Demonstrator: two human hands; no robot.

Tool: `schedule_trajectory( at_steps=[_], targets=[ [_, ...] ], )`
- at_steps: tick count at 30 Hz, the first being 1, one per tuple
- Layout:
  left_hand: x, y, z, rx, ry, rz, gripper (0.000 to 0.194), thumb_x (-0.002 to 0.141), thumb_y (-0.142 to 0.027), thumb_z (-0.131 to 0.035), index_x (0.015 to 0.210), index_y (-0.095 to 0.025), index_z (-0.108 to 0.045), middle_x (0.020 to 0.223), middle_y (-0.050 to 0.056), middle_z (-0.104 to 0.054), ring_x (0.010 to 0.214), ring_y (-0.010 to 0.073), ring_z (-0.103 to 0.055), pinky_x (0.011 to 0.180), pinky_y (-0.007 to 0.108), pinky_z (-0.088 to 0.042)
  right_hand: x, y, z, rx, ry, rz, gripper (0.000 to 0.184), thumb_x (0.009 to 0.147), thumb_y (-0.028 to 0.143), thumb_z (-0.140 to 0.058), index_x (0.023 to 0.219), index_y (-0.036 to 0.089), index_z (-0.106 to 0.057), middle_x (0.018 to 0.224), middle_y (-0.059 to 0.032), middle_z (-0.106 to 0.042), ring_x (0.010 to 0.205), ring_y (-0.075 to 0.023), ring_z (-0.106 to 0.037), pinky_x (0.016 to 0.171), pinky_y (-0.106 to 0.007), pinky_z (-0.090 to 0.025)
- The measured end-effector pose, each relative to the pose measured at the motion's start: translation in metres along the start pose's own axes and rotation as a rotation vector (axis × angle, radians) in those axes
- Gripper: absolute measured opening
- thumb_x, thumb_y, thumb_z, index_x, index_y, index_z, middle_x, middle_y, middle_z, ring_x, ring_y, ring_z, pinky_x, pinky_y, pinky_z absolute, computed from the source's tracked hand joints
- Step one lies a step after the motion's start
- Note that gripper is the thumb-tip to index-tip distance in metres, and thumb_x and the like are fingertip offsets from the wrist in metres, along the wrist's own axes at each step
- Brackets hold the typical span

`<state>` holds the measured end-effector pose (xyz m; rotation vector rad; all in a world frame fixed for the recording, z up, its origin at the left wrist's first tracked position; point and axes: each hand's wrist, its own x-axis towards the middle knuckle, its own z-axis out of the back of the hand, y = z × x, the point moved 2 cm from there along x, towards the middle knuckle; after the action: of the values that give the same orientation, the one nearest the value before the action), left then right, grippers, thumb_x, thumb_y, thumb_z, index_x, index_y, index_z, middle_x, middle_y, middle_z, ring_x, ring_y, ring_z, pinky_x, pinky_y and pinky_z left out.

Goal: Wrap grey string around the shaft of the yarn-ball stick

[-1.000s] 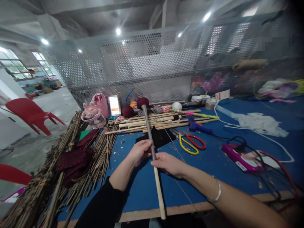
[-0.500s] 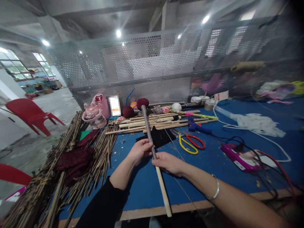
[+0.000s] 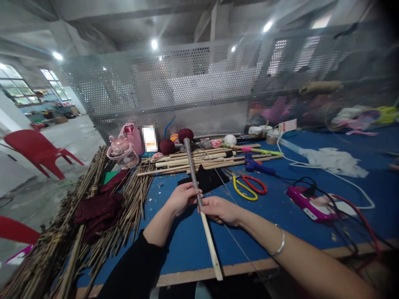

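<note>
Between my hands slants a pale wooden stick (image 3: pixel 211 246), its upper length wrapped in grey. The wrapped end points away toward a dark red yarn ball (image 3: pixel 186 135); the bare end reaches the table's front edge. My left hand (image 3: pixel 183 198) pinches the grey part from the left. Just below it, my right hand (image 3: pixel 220 209) grips the stick where grey meets bare wood. A thin thread (image 3: pixel 234 238) runs past my right hand across the table. Behind the stick lie a black cloth (image 3: pixel 210 178) and scissors (image 3: pixel 246 189) with one yellow and one red handle.
Bundled twigs (image 3: pixel 124 216) and maroon cloth (image 3: pixel 99 211) cover the left side. Sticks (image 3: pixel 174 166) and yarn balls lie at the back before a perforated metal panel (image 3: pixel 174 83). A blue glue gun (image 3: pixel 257 166), a purple power strip (image 3: pixel 307 203) with cables and white plastic (image 3: pixel 336 160) lie right.
The view has shifted slightly. My right-hand fingers have curled further round the stick, while the left hand keeps nearly the same hold.
</note>
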<state>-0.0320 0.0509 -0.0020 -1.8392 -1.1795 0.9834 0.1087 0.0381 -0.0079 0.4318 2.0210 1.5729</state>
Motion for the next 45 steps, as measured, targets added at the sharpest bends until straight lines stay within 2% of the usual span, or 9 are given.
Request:
schedule_trajectory(
  at_steps=[6,13,18,24,29,36,38,42,45],
  targets=[
    [0.006,0.005,0.002,0.011,-0.141,-0.036,0.025,0.066,-0.033,-0.063,0.077,-0.012,-0.057,0.065,0.003,-0.057,0.053,0.0076,-0.053,0.045,0.016,-0.040,0.001,0.001,-0.005,-0.078,-0.018,-0.006,0.026,0.073,0.037,-0.057,0.072,0.014,-0.044,0.040,0.0117,-0.029,0.030,-0.0017,-0.020,0.029,-0.016,-0.011],
    [0.009,0.004,0.007,0.009,-0.118,-0.006,0.030,0.064,-0.032,-0.066,0.084,-0.011,-0.058,0.070,0.006,-0.060,0.055,0.0078,-0.054,0.048,0.016,-0.042,0.000,0.001,-0.005,-0.074,-0.022,-0.001,0.027,0.073,0.038,-0.057,0.071,0.015,-0.042,0.039,0.0122,-0.028,0.031,-0.0018,-0.020,0.030,-0.017,-0.010],
    [0.009,0.005,0.008,0.025,-0.108,-0.008,0.030,0.064,-0.036,-0.066,0.078,-0.011,-0.057,0.068,0.004,-0.058,0.050,0.0046,-0.049,0.048,0.016,-0.041,0.000,0.002,-0.005,-0.074,-0.013,-0.008,0.028,0.073,0.039,-0.057,0.072,0.015,-0.042,0.040,0.0120,-0.028,0.030,-0.0019,-0.020,0.030,-0.017,-0.010],
    [0.006,0.007,0.005,0.101,-0.182,-0.021,0.037,0.063,-0.048,-0.061,0.071,-0.013,-0.054,0.055,-0.002,-0.050,0.044,0.0048,-0.045,0.045,0.018,-0.041,0.001,0.001,-0.005,-0.066,-0.010,0.002,0.027,0.074,0.038,-0.056,0.071,0.015,-0.042,0.040,0.0118,-0.027,0.032,-0.0019,-0.018,0.030,-0.017,-0.009],
    [0.003,0.004,0.002,0.188,-0.182,-0.065,0.036,0.052,-0.035,-0.073,0.073,-0.011,-0.057,0.054,-0.003,-0.050,0.043,0.0047,-0.045,0.044,0.018,-0.039,0.000,0.003,-0.006,-0.062,-0.032,-0.005,0.027,0.072,0.036,-0.059,0.068,0.014,-0.043,0.040,0.0116,-0.027,0.032,-0.0016,-0.018,0.031,-0.017,-0.009],
    [0.001,0.000,0.001,0.037,0.054,0.052,0.036,0.064,-0.026,-0.066,0.096,-0.012,-0.058,0.076,0.008,-0.062,0.063,0.0112,-0.058,0.054,0.020,-0.043,-0.004,0.003,-0.004,-0.032,0.029,-0.020,0.026,0.074,0.037,-0.055,0.082,0.012,-0.054,0.039,0.0110,-0.030,0.030,-0.0026,-0.020,0.030,-0.017,-0.013],
    [0.001,0.000,0.000,0.056,0.044,0.051,0.037,0.065,-0.027,-0.065,0.098,-0.013,-0.057,0.076,0.007,-0.062,0.061,0.0107,-0.057,0.053,0.021,-0.044,-0.003,0.003,-0.004,-0.049,0.010,-0.015,0.025,0.073,0.037,-0.057,0.076,0.012,-0.052,0.040,0.0108,-0.031,0.030,-0.0023,-0.021,0.030,-0.017,-0.012],
    [0.000,-0.002,-0.003,0.173,-0.106,-0.119,0.035,0.058,-0.029,-0.070,0.086,-0.012,-0.057,0.055,-0.004,-0.051,0.044,0.0048,-0.045,0.045,0.018,-0.039,0.000,0.001,-0.005,-0.054,-0.064,-0.022,0.029,0.069,0.037,-0.061,0.065,0.016,-0.041,0.039,0.0120,-0.028,0.031,-0.0017,-0.018,0.030,-0.018,-0.009],
    [0.000,-0.003,-0.006,0.184,-0.076,-0.140,0.034,0.054,-0.026,-0.073,0.080,-0.011,-0.057,0.052,-0.005,-0.050,0.044,0.0056,-0.047,0.048,0.019,-0.040,0.000,0.002,-0.007,-0.051,-0.052,-0.017,0.031,0.068,0.037,-0.062,0.063,0.016,-0.040,0.039,0.0122,-0.025,0.032,-0.0013,-0.017,0.031,-0.017,-0.008]
  ],
)
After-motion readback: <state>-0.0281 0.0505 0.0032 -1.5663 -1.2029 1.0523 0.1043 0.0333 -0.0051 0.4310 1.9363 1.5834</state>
